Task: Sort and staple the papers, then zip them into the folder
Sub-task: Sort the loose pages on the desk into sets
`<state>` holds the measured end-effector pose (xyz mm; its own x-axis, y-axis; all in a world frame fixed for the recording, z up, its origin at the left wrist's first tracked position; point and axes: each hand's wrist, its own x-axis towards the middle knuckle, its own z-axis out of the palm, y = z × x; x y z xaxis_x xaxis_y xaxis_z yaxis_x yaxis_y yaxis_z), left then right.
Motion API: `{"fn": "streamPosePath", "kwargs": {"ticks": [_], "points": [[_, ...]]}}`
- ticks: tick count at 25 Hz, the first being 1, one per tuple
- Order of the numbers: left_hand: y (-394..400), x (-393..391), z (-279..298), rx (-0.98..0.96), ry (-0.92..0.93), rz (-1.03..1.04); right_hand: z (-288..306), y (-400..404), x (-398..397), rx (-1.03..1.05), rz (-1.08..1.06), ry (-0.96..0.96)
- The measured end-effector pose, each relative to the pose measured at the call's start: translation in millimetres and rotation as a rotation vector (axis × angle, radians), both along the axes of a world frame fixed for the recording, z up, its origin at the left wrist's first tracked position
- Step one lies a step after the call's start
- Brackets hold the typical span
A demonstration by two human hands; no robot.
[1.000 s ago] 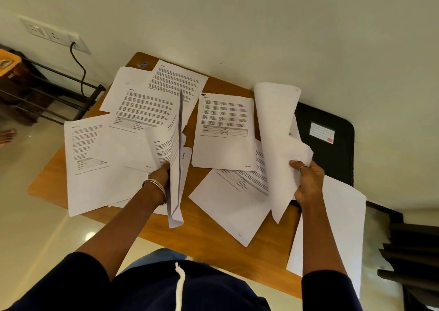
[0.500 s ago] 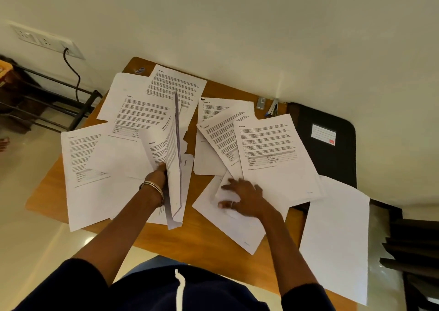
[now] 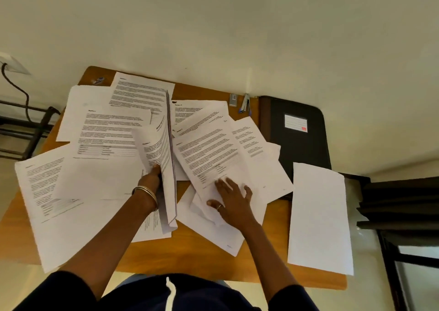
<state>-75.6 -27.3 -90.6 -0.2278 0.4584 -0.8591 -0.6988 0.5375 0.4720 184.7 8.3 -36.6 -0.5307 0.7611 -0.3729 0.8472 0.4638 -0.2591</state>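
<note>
Left hand (image 3: 152,180) grips an upright sheaf (image 3: 167,168) mid-frame; right hand (image 3: 231,200) lies flat, fingers spread, on loose sheets (image 3: 209,151). Folder (image 3: 299,144) upper right. Paper looks light, floppy, slippery: pinch edges, square up.

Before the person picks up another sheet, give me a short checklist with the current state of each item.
1. Left hand grips the gathered stack: ok.
2. Right hand free, resting flat on a loose sheet: ok.
3. Stapler in view by the wall: ok.
4. Folder unobstructed: not ok, sheets overlap its edge.
5. Page order of stack: cannot tell.
</note>
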Motion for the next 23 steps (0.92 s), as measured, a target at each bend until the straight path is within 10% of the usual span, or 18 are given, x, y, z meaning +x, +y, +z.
{"fn": "streamPosePath", "kwargs": {"ticks": [4, 11, 15, 19, 23], "points": [[7, 22, 7, 0.039, 0.033, -0.113, -1, 20, 28, 0.094, -0.247, -0.168], [8, 67, 14, 0.035, -0.011, -0.112, -11, -3, 38, 0.07, -0.06, -0.274], [-2, 61, -36, 0.013, 0.044, -0.047, 2, 26, 54, 0.25, -0.475, -0.078], [1, 58, -79, -0.117, 0.18, 0.009, 11, 70, 79, 0.008, -0.88, -0.063], [11, 81, -3, -0.16, 0.264, 0.033, 26, 83, 100, 0.146, -1.106, 0.26]]}}
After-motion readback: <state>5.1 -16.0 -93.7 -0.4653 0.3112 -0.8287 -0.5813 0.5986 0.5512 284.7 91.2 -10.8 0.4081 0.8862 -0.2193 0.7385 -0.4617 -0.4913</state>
